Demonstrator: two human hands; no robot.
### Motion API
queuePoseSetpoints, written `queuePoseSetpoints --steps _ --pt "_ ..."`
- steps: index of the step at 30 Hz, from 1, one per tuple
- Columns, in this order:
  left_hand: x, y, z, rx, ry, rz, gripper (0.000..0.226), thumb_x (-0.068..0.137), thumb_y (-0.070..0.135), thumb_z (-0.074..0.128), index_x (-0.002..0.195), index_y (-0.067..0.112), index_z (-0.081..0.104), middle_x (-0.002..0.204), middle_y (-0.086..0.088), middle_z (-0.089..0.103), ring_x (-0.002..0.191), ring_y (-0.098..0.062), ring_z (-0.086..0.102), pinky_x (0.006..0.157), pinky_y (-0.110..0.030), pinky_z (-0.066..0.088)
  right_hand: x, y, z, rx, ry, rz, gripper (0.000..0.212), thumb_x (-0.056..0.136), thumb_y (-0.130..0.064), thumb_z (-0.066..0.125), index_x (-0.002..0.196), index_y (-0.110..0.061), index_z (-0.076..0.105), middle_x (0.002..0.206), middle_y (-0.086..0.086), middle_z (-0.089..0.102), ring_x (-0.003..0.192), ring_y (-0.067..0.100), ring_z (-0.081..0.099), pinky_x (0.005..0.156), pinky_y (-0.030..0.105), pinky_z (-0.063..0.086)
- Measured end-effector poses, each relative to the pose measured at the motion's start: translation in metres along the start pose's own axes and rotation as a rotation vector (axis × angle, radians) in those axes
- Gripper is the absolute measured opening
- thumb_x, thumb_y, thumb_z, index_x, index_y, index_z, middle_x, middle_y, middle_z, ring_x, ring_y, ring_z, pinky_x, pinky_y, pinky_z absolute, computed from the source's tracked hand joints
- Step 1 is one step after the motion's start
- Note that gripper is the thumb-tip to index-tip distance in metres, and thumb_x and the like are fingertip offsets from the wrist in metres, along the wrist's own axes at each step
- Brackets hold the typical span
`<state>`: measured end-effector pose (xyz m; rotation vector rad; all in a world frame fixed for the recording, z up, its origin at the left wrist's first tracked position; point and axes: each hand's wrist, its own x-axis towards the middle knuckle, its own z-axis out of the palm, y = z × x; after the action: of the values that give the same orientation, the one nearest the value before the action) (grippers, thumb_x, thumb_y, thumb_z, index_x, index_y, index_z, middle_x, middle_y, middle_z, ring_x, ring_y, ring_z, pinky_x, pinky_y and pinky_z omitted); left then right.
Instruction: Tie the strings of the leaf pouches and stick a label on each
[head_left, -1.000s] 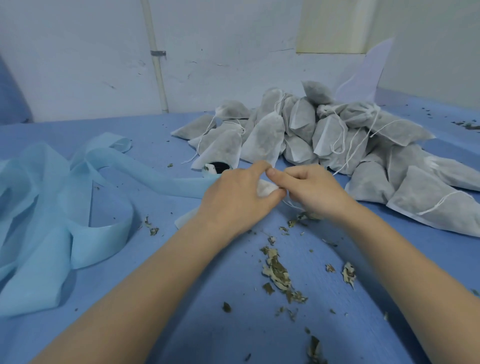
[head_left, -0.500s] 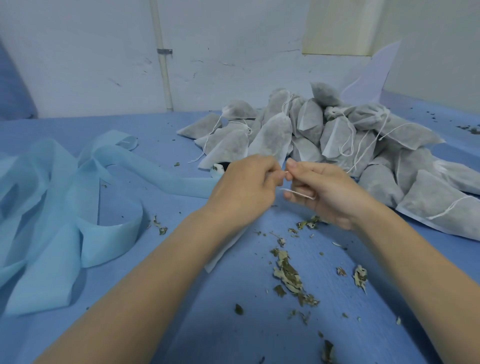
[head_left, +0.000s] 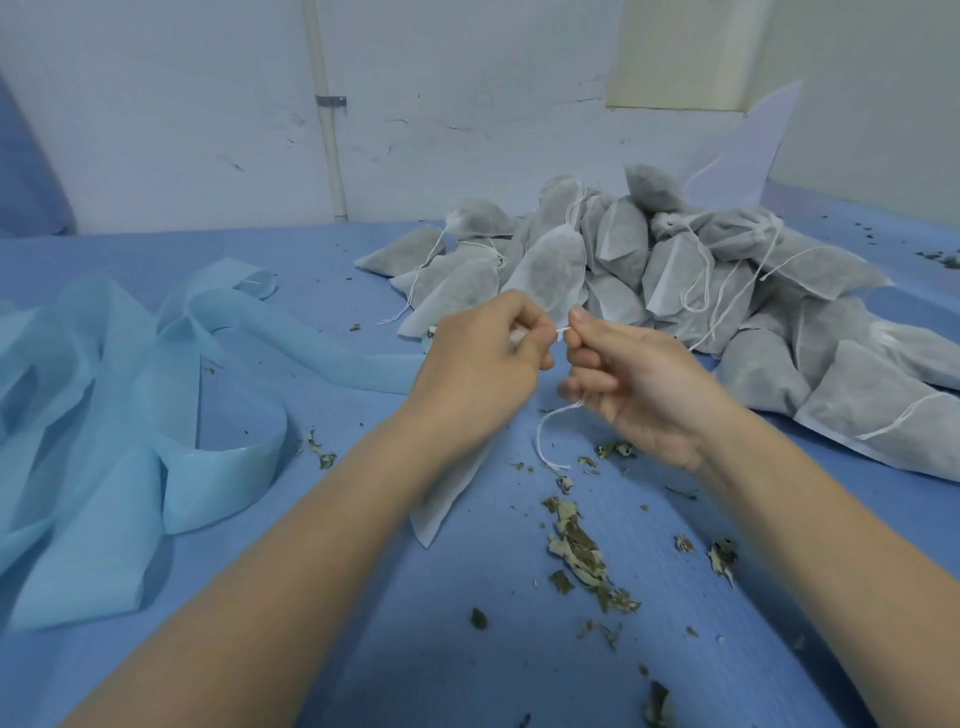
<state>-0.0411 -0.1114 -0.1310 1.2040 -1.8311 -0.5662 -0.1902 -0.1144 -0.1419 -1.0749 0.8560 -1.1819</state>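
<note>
The left hand (head_left: 485, 358) grips the neck of a leaf pouch (head_left: 447, 493) that hangs down from it to the blue sheet (head_left: 311, 649). The right hand (head_left: 639, 379), just beside it, pinches the string (head_left: 545, 436) (its tail dangling loose). If the 2 hands tug unevenly, the string may slip. More pouches (head_left: 675, 280) lie piled beyond the left hand.

No readable text, brand, number or sign appears anywhere: the pile of pouches (head_left: 649, 270) at one o'clock is plain, and so are the light blue strips (head_left: 104, 415) at nine o'clock.
</note>
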Motion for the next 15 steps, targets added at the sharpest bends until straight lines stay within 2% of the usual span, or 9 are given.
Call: queuePoseSetpoints --steps 2,5,9,11,13,15 --pt "0.001 -0.001 -0.001 -0.024 0.001 -0.027 0.011 0.094 0.022 0.053 0.087 0.02 0.062 0.072 0.015 0.066 0.073 0.001 0.056 0.063 -0.005 0.037 -0.001 -0.003 0.003 0.045 0.039 0.056 0.022 0.092 -0.024 0.056 0.074 -0.011 0.055 0.051 -0.008 0.032 0.044 0.004 0.023 0.037 0.013 0.029" --pt "0.001 -0.003 -0.002 -0.109 0.001 -0.084 0.012 0.094 0.023 0.053 0.084 0.021 0.06 0.07 0.015 0.066 0.081 -0.006 0.06 0.072 -0.014 0.042 -0.001 -0.007 0.006 0.144 0.097 0.106 0.026 0.094 -0.023 0.054 0.07 -0.013 0.051 0.048 -0.009 0.021 0.039 0.003 0.017 0.031 0.013 0.014" --pt "-0.002 -0.003 0.004 -0.128 0.028 -0.11 0.015 0.094 0.024 0.051 0.081 0.02 0.059 0.069 0.013 0.067 0.084 -0.01 0.062 0.082 -0.027 0.047 0.0 -0.007 0.012 0.495 0.149 0.133 0.04 0.089 -0.017 0.047 0.053 -0.008 0.061 0.045 -0.008 0.021 0.039 0.006 0.009 0.029 0.015 0.01" --pt "-0.003 -0.003 0.006 -0.179 0.054 -0.14 0.016 0.092 0.022 0.052 0.081 0.016 0.061 0.067 0.01 0.067 0.084 -0.014 0.063 0.085 -0.034 0.049 -0.001 -0.004 0.017 0.593 0.163 0.104 0.035 0.079 -0.01 0.046 0.052 -0.004 0.067 0.044 -0.008 0.022 0.038 0.006 0.009 0.03 0.015 0.009" --pt "-0.004 -0.002 0.007 -0.23 0.081 -0.167 0.015 0.09 0.019 0.053 0.078 0.014 0.061 0.064 0.01 0.067 0.084 -0.017 0.064 0.085 -0.037 0.05 -0.002 -0.002 0.023 0.644 0.145 0.069 0.024 0.068 -0.007 0.047 0.063 -0.001 0.07 0.044 -0.007 0.023 0.041 0.007 0.008 0.03 0.015 0.01" --pt "-0.004 -0.002 0.007 -0.249 0.115 -0.177 0.014 0.089 0.017 0.054 0.076 0.016 0.061 0.066 0.011 0.068 0.084 -0.014 0.065 0.084 -0.032 0.049 -0.004 0.001 0.027 0.663 0.108 0.045 0.031 0.066 -0.007 0.045 0.084 0.0 0.07 0.045 -0.006 0.024 0.044 0.007 0.007 0.031 0.015 0.011"
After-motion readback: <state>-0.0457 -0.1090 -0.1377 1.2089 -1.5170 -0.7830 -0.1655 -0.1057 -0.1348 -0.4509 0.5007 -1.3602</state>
